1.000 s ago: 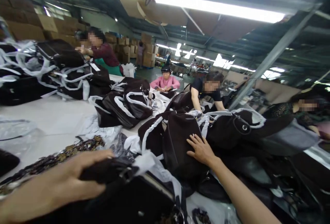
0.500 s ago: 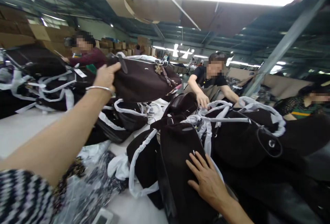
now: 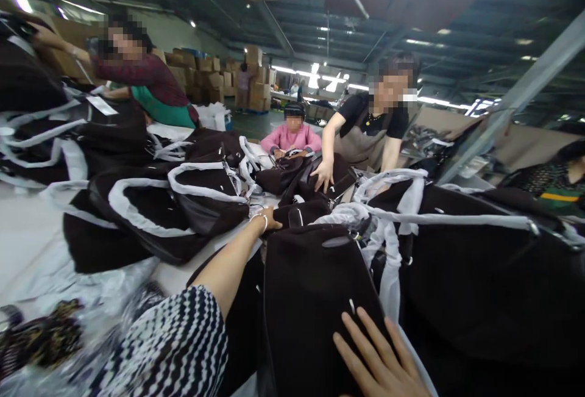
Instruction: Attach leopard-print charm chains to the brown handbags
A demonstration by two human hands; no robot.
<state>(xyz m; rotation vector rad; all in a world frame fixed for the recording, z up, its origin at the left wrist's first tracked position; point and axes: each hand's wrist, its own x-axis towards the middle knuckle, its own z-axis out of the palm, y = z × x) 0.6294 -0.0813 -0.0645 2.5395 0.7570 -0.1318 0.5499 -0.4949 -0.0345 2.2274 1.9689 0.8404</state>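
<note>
Left hand (image 3: 273,219) touches the near end of a tabbed bag (image 3: 304,209), reached well out; from my feed I can't tell whether its fingers close on the bag or only rest there. Long reach probably because that bag sits mid-pile.

From far left: chain pile (image 3: 55,330) and loose plastic wrap (image 3: 107,284) on the white worktop (image 3: 16,220), likely grouped apart from the bags. Next, bag cluster (image 3: 208,205), leaning together, loop handles sleeved in white wrapping (image 3: 122,202), I'd guess against scuffs.

Middle: tabbed bag lies just behind the front bag (image 3: 311,287), short dark strap tab showing at its end. Beyond it, a co-worker's hand (image 3: 323,174) is spread on or just over another dark bag; can't tell which.

Front bag is nearest my camera, broad face turned up. Near-black brown, matt, smooth; seam down the left edge, oval mark near the top, small white bit by the fingertips. Right hand (image 3: 388,366) lies on its lower right, fingers spread wide, gripping nothing; I read that as steadying it against the pile.

Far right: large bag (image 3: 484,281), same dark finish, white-wrapped strap (image 3: 457,220) across its top, metal ring at the strap end.
</note>
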